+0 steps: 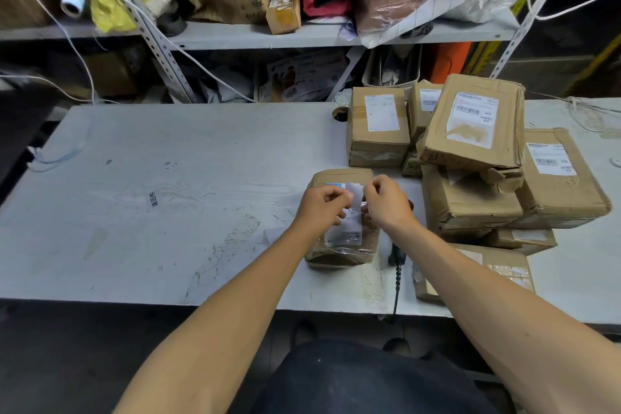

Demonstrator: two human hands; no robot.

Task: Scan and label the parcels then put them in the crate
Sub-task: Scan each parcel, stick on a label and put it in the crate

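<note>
A small brown parcel (342, 247) wrapped in glossy tape is seen lying flat on the grey counter (151, 195), near its front edge and slightly right of centre. A white label (351, 225) is held over the top of the parcel by both hands. The left hand (321, 207) is curled, and its fingertips are pinched on the left edge of the label. The right hand (386, 203) is likewise curled, with its fingers closed on the label's right edge; whether the label's lower part is already stuck to the parcel cannot be told, as the view there is blurred. A strip of blue is visible on the parcel just beyond the left hand's knuckles.

Just right of the parcel, a black handheld scanner (398, 254) is laid on the counter, mostly hidden under the right forearm, and its coiled cable (397, 286) is run over the front edge. Further right, a heap of cardboard boxes (470, 141) is stacked, several bearing white barcode labels. A flatter box (504, 270) is placed at the near right. Behind the counter, a metal shelf (268, 39) is crowded with bags and cartons.
</note>
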